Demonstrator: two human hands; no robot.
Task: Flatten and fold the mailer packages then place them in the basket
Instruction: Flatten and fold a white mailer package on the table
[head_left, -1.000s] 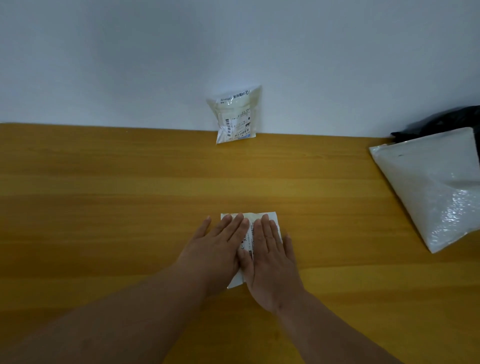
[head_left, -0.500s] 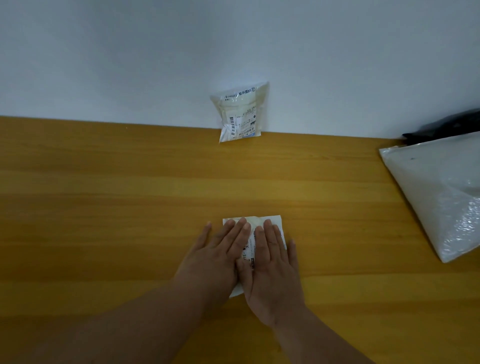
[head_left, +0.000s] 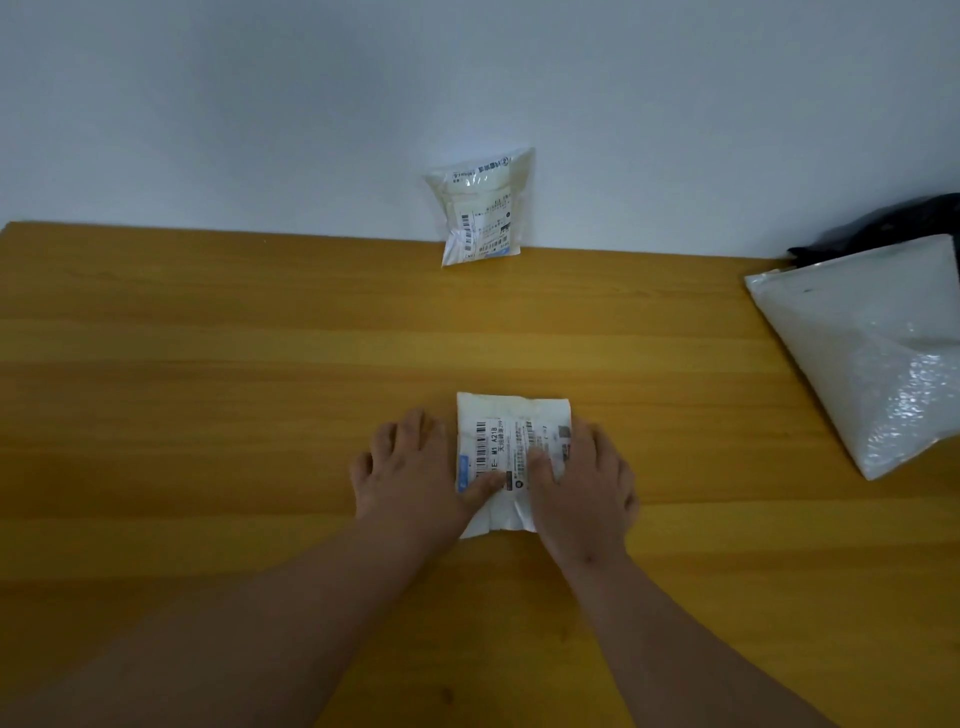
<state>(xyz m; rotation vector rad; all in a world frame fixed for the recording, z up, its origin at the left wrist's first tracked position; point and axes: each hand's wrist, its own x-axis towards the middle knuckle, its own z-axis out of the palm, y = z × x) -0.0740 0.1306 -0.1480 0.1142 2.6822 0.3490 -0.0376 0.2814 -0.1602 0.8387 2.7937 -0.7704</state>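
Moved apart within the last second: left hand (head_left: 410, 470) and right hand (head_left: 582, 483), earlier side by side on top of the small mailer (head_left: 511, 457), now at its 9 and 3 o'clock edges. Label now uncovered between them. Left thumb pressed on the lower left of the label, other left fingers spread flat on the table (head_left: 208, 389). Right fingers laid over the right edge; perhaps slightly curled under it, hard to tell in this dim view. Probably a smoothing stroke just finished, so flattening nearly done and folding next.

Small mailer: thin white plastic, roughly square, wrinkled near the bottom, printed barcode label on top. At 12 o'clock, leaning on the wall (head_left: 260, 104), a second mailer (head_left: 480, 208), glossy, puffy. At 2 o'clock, a large bubble-wrap bag (head_left: 862, 343), shiny, triangular in outline. Table of smooth yellow wood grain. No basket in view.
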